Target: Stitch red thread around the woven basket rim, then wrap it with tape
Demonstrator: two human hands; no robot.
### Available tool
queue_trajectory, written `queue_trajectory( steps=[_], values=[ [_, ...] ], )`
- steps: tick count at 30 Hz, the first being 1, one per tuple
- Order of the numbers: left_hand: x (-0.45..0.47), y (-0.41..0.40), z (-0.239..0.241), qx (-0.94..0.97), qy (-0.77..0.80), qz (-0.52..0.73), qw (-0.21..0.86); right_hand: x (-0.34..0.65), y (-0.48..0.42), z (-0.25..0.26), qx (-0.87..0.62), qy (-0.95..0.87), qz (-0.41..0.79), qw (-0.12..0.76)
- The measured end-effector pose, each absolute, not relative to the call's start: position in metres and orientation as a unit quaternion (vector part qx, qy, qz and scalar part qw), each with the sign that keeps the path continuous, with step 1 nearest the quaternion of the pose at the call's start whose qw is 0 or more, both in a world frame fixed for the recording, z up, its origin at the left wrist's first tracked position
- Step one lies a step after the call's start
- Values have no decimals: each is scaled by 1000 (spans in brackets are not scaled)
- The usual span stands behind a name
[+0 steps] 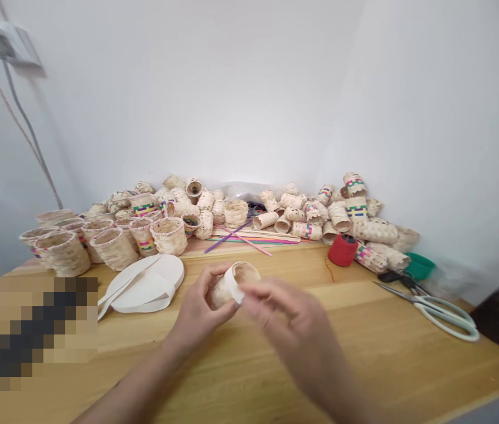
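A small woven bamboo basket is held over the middle of the wooden table, tilted with its opening toward the upper right. My left hand wraps around its side, thumb below and fingers behind. Along the rim runs a white strip. My right hand, somewhat blurred, pinches this strip at the near edge of the rim. The fingertips partly cover the spot where strip and rim meet. Left of the basket lies a flat roll of white ribbon with a loose end.
Finished-looking baskets with wrapped rims stand at the back left. Several more woven pieces are heaped along the wall. Coloured strips lie before them. On the right are a red thread spool, scissors and a green bowl.
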State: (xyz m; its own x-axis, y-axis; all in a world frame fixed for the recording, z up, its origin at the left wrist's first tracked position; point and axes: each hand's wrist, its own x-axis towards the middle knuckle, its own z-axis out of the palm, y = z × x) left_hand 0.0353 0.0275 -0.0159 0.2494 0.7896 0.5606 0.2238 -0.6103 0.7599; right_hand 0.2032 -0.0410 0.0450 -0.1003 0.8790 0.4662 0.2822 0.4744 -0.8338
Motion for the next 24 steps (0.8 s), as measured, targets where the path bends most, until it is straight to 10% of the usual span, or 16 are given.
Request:
queue_trajectory(
  steps=[7,24],
  values=[
    [40,25,-9,638,248,514,517,256,6,20,-429,-634,362,532],
    [43,24,-19,638,211,489,556,232,-5,-8,-373,-706,352,489]
  ],
)
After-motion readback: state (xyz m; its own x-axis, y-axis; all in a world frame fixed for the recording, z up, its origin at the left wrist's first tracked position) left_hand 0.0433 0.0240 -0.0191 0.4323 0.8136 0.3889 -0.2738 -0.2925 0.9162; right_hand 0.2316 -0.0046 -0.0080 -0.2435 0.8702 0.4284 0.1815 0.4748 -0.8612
